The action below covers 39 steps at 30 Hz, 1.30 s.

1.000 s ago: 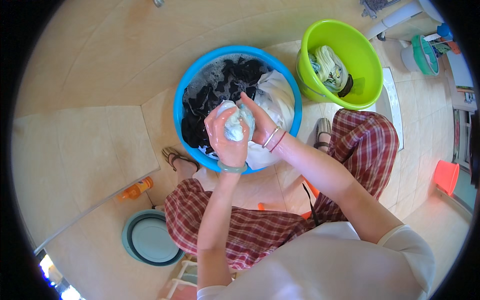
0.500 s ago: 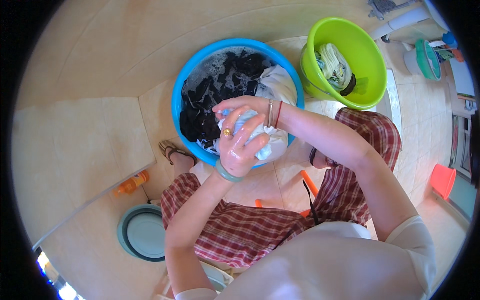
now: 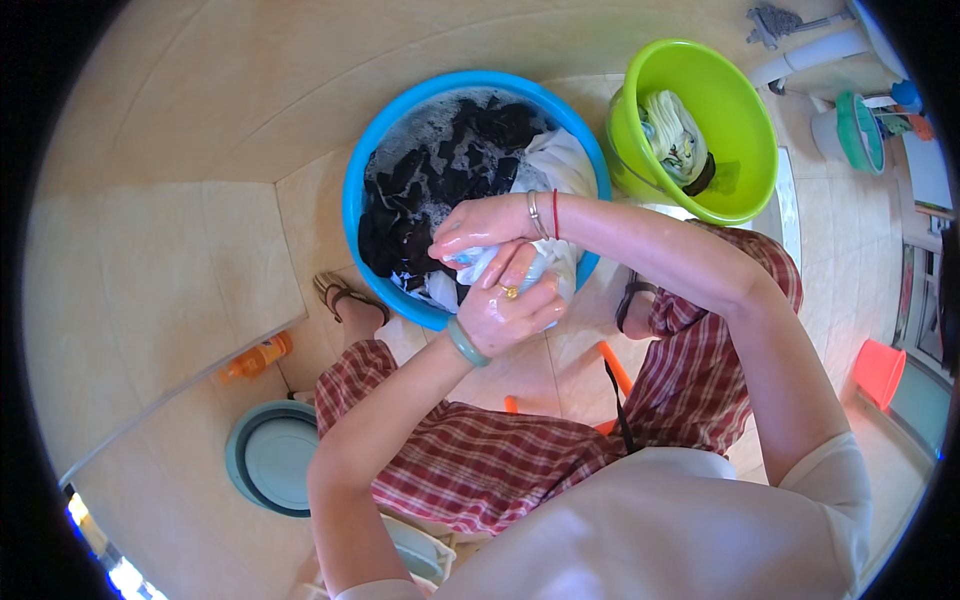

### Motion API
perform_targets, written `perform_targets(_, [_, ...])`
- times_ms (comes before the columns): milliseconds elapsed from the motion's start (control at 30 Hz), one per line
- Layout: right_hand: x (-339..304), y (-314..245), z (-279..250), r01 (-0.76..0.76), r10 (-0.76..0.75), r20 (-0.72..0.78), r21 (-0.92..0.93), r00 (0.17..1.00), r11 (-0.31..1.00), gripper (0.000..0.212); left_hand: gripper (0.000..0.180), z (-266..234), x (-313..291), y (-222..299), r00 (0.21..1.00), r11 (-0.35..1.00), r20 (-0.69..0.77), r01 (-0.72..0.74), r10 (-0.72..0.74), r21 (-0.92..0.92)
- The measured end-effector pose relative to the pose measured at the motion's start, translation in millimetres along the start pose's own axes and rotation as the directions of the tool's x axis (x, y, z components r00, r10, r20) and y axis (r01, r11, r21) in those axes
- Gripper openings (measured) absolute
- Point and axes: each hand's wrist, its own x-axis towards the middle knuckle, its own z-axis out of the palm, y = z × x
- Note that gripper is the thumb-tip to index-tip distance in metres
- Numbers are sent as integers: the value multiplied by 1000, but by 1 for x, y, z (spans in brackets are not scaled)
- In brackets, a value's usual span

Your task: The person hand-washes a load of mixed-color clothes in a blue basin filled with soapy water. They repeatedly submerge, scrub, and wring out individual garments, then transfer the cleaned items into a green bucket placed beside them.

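Observation:
Over the near side of a blue basin [image 3: 352, 205], a wet white and pale-blue cloth [image 3: 474, 262] is bunched between my two hands. My left hand [image 3: 508, 308], with a gold ring and a green bangle, has its fingers curled round the cloth from below. Across the top of it lies my right hand [image 3: 487, 224], its wet fingers bent over the bundle and partly out of sight. Soaking in the basin's sudsy water are dark garments [image 3: 440, 165]. A larger white cloth [image 3: 560, 165] bulges at the basin's right side, partly behind my right wrist.
To the right of the basin stands a lime-green bucket [image 3: 742, 140] holding a pale striped cloth [image 3: 672, 135]. A grey-green folding basin [image 3: 235, 465] and an orange bottle [image 3: 262, 357] are at the left. Farther right sit a red bucket [image 3: 880, 372] and a white-and-green bucket [image 3: 855, 135].
My left hand has shifted right and slightly nearer, turning at the wrist. My right hand has come down a little over the cloth, which both hands still hold.

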Motion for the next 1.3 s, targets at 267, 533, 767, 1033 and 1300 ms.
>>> perform_targets(267, [6,13,-3,-48,35,-199,-57,979,997,32,14,18,-5,-13,999,1000,38,-16,16,18])
perform_targets(533, [-19,64,-40,286,71,-355,842,932,457,30,55,3,-9,-34,661,669,-170,643,-731,-373])
perform_targets(767, [-59,27,-26,186,94,-646,351,757,918,44,72,26,-33,-62,-163,-801,791,240,-590,-548])
perform_targets(1033, [-133,12,-51,293,-79,-704,189,706,937,35,43,-4,50,-47,484,-650,576,19,-659,-760])
perform_targets(1300, [-209,-6,-64,524,-280,-957,-205,68,827,16,51,30,133,-52,537,-605,568,128,-624,-786])
